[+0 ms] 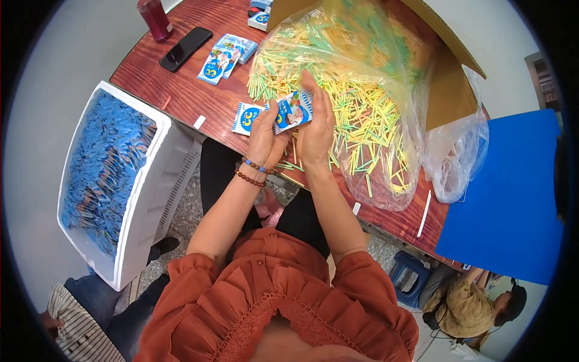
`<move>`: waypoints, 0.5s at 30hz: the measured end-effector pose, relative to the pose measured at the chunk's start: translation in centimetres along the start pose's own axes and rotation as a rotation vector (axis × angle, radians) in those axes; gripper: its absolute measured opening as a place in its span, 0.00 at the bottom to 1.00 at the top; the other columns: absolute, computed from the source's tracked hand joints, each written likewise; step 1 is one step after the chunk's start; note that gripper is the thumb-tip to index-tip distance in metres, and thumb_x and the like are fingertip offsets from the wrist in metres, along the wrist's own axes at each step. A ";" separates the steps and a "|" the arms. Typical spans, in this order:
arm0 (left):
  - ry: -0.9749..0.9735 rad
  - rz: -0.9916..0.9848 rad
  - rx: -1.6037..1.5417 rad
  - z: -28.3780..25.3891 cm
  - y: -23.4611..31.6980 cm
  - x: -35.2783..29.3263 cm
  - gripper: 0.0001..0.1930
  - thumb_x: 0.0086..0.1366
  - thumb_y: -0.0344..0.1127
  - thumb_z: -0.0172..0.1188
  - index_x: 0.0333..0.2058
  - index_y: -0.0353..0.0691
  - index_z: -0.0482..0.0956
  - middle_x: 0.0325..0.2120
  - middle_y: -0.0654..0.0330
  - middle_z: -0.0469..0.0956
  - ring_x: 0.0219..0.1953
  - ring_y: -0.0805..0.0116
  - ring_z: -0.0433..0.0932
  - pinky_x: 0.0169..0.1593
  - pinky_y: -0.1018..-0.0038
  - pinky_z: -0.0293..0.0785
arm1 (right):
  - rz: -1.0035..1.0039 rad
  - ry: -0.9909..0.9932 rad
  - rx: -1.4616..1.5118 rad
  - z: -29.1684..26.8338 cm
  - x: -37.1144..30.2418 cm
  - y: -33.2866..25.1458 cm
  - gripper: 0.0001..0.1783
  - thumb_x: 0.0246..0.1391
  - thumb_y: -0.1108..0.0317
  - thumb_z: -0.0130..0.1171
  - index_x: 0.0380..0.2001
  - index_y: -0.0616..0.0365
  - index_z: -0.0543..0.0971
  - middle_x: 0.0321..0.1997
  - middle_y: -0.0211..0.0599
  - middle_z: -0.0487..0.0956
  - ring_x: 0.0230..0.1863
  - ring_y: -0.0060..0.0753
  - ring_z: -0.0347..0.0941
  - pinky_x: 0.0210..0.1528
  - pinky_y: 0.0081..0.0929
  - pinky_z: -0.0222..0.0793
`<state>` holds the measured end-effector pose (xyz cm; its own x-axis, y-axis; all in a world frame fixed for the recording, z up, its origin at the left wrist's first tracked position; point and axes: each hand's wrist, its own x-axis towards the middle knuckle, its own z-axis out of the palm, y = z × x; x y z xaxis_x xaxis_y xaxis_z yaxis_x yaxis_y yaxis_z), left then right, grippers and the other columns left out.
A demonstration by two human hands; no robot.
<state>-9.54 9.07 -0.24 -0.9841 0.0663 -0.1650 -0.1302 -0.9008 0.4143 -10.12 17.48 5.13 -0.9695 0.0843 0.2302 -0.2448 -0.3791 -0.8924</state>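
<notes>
Over the near edge of the table, my left hand (265,140), with two bead bracelets at its wrist, is closed on a small blue-and-white sachet (294,112). The sachet's right end lies against the palm of my right hand (318,123), whose fingers are stretched out. A second sachet of the same kind (245,119) shows just left of my left hand; whether it is held or rests on the table I cannot tell. Beyond my hands, many thin yellow and green sticks (368,114) lie in and around an opened clear plastic bag (395,196).
More sachets (218,63) lie by a black phone (186,49) and a red bottle (155,21). A white foam box (129,238) of blue packets stands left. At right are a cardboard box (446,99), a blue panel (500,199) and a stool (411,277). Two other people sit nearby.
</notes>
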 end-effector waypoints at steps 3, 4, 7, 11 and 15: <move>-0.020 -0.047 -0.148 -1.1 0.1 1.0 0.18 0.70 0.44 0.48 0.50 0.36 0.68 0.47 0.57 0.74 0.49 0.65 0.74 0.53 0.64 0.73 | -0.046 -0.097 -0.359 0.8 0.7 -0.6 0.28 0.64 0.55 0.43 0.59 0.66 0.64 0.64 0.48 0.62 0.67 0.37 0.55 0.66 0.31 0.49; -0.074 -0.072 -0.246 -1.4 0.1 1.3 0.19 0.69 0.45 0.49 0.51 0.39 0.68 0.48 0.58 0.74 0.51 0.65 0.72 0.56 0.63 0.70 | -0.043 -0.242 -0.450 -0.2 1.6 0.7 0.32 0.63 0.54 0.46 0.63 0.64 0.58 0.65 0.48 0.61 0.67 0.37 0.54 0.66 0.31 0.50; -0.069 -0.062 -0.356 -1.4 1.4 1.8 0.19 0.68 0.44 0.51 0.53 0.41 0.67 0.50 0.58 0.73 0.54 0.64 0.70 0.60 0.61 0.65 | 0.004 -0.312 -0.261 0.3 2.4 0.7 0.32 0.62 0.58 0.50 0.64 0.63 0.57 0.65 0.48 0.61 0.68 0.35 0.53 0.65 0.30 0.51; -0.101 0.073 -0.312 -2.7 4.0 2.7 0.17 0.69 0.42 0.50 0.53 0.41 0.69 0.49 0.59 0.74 0.53 0.63 0.71 0.59 0.62 0.65 | 0.012 -0.424 -0.742 1.0 4.0 1.5 0.29 0.58 0.64 0.56 0.60 0.63 0.63 0.54 0.41 0.72 0.52 0.27 0.69 0.53 0.23 0.65; -0.105 0.086 -0.174 -2.8 7.4 3.3 0.15 0.69 0.39 0.50 0.49 0.38 0.72 0.45 0.59 0.77 0.49 0.65 0.74 0.54 0.65 0.70 | 0.070 -0.376 -0.558 2.7 7.2 3.4 0.12 0.56 0.67 0.57 0.39 0.64 0.80 0.32 0.32 0.80 0.36 0.18 0.73 0.40 0.18 0.67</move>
<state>-13.43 1.47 -0.25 -0.9990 0.0222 -0.0382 -0.0314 -0.9648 0.2610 -17.95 14.34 4.76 -0.9380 -0.2875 0.1935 -0.2488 0.1696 -0.9536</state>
